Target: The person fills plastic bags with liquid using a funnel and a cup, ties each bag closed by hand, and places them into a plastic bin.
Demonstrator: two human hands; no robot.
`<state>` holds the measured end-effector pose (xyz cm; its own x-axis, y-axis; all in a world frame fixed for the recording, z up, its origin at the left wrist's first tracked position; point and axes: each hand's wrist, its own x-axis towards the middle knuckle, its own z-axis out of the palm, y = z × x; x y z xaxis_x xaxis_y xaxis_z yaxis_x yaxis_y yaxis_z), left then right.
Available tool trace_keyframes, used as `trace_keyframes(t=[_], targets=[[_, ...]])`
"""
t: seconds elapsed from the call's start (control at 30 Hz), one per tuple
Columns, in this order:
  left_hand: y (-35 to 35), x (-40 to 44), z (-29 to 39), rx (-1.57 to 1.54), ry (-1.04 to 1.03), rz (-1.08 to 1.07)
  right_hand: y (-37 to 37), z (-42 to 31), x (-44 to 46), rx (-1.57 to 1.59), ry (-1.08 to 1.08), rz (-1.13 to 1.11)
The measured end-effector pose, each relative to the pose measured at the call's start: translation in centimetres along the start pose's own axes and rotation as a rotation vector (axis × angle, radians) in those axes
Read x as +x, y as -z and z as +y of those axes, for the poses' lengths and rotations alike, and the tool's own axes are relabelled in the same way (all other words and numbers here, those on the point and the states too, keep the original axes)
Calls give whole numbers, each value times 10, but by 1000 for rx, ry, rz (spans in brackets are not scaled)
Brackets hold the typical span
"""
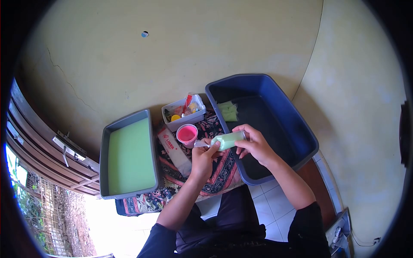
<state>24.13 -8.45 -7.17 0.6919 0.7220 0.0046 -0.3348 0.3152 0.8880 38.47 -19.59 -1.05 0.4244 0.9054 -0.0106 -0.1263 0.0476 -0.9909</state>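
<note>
A clear plastic bag of pale green liquid (228, 140) is held between my two hands, lying nearly level above the table. My left hand (204, 155) is closed around its gathered neck, whose loose end sticks out to the left. My right hand (254, 145) grips the rounded far end, with the thumb and fingers curled about it. Just left of the bag stands a pink cup (187, 134). Several filled bags of the same green (227, 111) lie in the dark blue tub (282, 116) on the right.
A grey tub (155, 172) of pale green liquid (130, 157) stands at the left. Between the tubs, a patterned cloth (219, 178) carries a packet of plastic bags (172, 150) and a grey box (183, 123) of small items. Walls rise behind and to the right.
</note>
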Motion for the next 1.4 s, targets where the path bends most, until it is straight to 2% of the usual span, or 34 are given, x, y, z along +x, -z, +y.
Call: trace_keyframes(t=[0.07,0.23,0.37,0.63,0.7,0.77,0.83,0.9,0.97,1.1,1.17,1.4], targets=[[1,4,-4,1,-50,46,7,12,2,-6,31,-13],[-1,1,-11,21,-25,8,22,16,-1,-102,64,-52],[-14,1,-1,131,77,-60,37,19,2,-110,-5,-59],[-16,37,3,101,88,-63,55,5,20,-121,-97,-14],[-8,50,0,364,22,-140,65,9,33,-189,-91,-69],[-10,59,-1,369,-41,-108,74,10,47,-225,-86,-86],[-9,70,0,753,-181,-40,81,8,60,-394,-93,-167],[-11,82,-3,732,-170,8,90,10,76,-454,-108,-220],[-11,94,-7,894,-505,10,99,18,96,-521,-163,-305],[-26,110,1,1048,-459,88,110,25,129,-590,-203,-315],[-22,128,-7,1306,-598,30,114,31,143,-601,-188,-306],[-27,169,-20,1745,-574,-12,122,62,183,-737,-308,-360]])
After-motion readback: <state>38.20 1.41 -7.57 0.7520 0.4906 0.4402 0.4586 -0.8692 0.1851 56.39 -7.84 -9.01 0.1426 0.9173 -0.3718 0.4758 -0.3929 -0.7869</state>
